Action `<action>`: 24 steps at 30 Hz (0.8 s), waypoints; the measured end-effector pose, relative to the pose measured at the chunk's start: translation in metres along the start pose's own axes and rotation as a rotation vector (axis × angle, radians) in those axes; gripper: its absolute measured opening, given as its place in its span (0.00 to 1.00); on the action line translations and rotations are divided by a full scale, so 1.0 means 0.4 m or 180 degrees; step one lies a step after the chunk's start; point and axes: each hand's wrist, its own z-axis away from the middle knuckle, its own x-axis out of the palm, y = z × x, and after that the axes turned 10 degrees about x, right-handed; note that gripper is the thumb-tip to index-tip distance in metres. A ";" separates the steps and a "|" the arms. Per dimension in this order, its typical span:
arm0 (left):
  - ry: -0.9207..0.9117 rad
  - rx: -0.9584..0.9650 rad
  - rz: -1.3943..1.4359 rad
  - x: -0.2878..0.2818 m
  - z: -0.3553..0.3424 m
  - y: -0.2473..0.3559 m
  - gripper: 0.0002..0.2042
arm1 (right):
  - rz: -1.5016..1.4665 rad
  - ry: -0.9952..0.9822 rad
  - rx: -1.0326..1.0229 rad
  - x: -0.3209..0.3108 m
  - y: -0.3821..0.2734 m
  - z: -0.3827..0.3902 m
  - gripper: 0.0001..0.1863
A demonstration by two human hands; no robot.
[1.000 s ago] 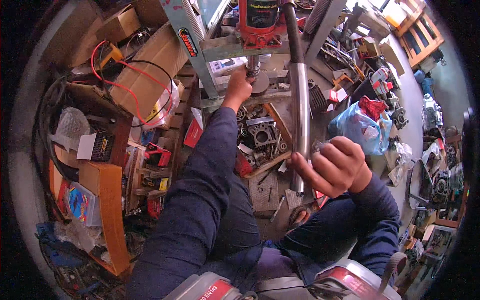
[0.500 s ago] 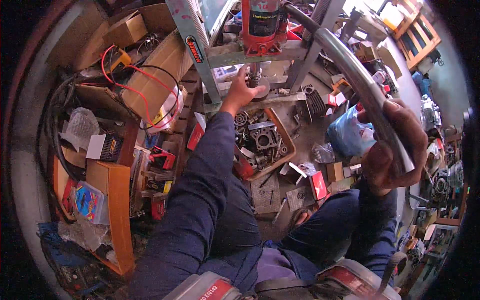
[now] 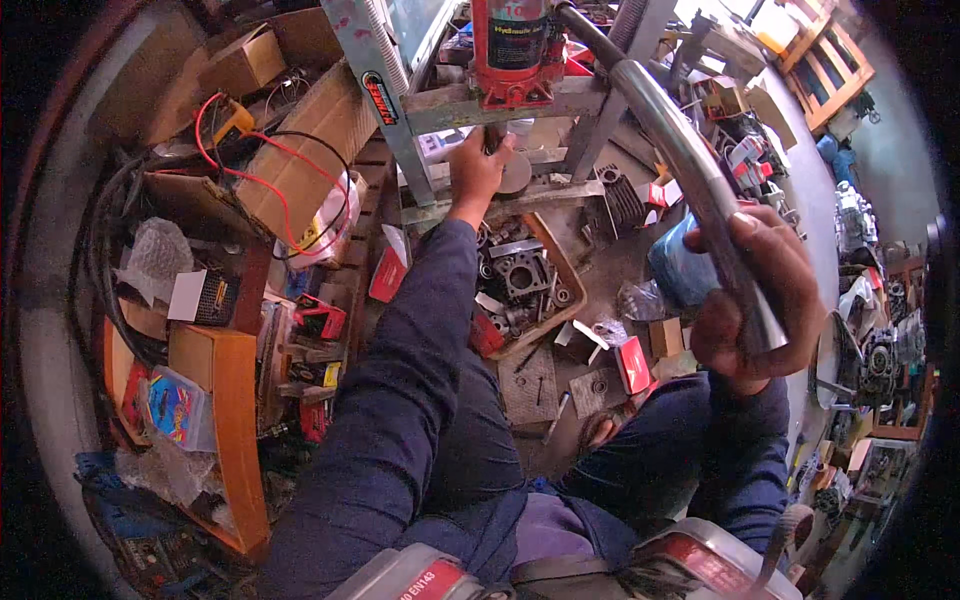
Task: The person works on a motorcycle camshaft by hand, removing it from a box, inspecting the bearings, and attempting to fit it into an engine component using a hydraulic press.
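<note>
I am gripping the metal pipe (image 3: 680, 160) in my right hand (image 3: 750, 290), fingers clenched round its lower end, so the pipe is running up and away from my grip toward the red jack (image 3: 515, 45) sitting on the grey press frame (image 3: 470, 100). My left hand (image 3: 480, 165) is reaching out under that frame, just below the jack, and it is closing round the dark ram or a part under it; from here I cannot quite tell which, since my fingers are covering it. A round metal disc (image 3: 520, 175) is lying right beside my left fingers, on the side toward my right hand. Below my left wrist, nearer to me, an open tray (image 3: 560, 265) of engine parts is resting on the floor, with a finned cylinder (image 3: 625, 200) lying between it and the pipe. Just under my right hand a blue bag (image 3: 680, 275) is showing, partly hidden by my knuckles, and small red boxes (image 3: 632, 362) are scattered near my right sleeve. Far off on my left hand's outer side, cardboard boxes (image 3: 300, 165) with red and black wires (image 3: 255, 140) over them are piling up.
</note>
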 end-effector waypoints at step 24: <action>-0.0062 0.0059 0.0003 0.002 -0.005 0.026 0.22 | 0.0726 -0.1277 -0.0662 0.023 0.044 0.096 0.22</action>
